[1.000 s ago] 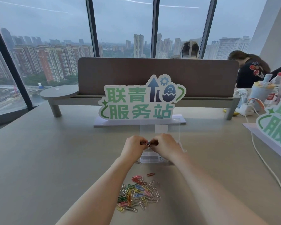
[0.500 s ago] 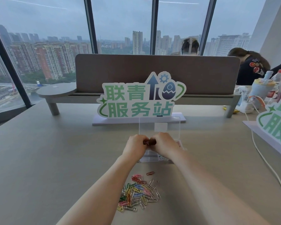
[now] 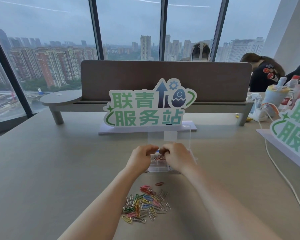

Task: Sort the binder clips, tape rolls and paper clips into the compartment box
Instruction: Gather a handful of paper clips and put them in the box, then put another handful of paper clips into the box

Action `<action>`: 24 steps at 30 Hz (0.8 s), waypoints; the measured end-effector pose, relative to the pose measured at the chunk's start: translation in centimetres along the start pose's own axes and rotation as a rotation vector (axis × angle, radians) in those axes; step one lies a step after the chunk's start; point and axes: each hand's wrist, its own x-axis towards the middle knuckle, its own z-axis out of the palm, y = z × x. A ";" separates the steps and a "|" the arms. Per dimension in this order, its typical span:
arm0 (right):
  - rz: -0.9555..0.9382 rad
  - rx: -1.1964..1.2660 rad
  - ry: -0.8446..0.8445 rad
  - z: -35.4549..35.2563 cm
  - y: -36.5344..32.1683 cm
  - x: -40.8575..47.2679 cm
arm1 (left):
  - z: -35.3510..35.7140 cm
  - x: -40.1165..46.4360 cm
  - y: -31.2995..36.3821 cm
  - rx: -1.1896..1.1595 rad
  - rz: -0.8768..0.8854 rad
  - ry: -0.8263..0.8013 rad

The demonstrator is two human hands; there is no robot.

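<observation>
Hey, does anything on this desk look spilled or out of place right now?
Nothing damaged. The coloured paper clips lie in a loose heap on the table, not in the clear compartment box, and one reddish clip sits apart from it. Both hands, left and right, are over the box.

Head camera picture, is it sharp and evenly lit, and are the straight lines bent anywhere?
Head view: soft overcast window light, faint shadows; window frames lean from wide-angle distortion; hands blurred over the clear compartment box; loose paper clips fairly sharp.
</observation>
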 end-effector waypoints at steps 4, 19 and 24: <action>-0.022 0.083 -0.004 1.0 -0.2 -1.5 | -0.4 -1.1 -0.4 -0.118 -0.003 0.047; -0.162 -0.014 -0.254 2.5 -1.0 -6.6 | -1.5 -7.6 -0.6 0.302 0.050 -0.128; -0.187 -0.014 -0.260 2.6 -1.1 -8.1 | -1.9 -9.2 -0.7 0.309 0.084 -0.200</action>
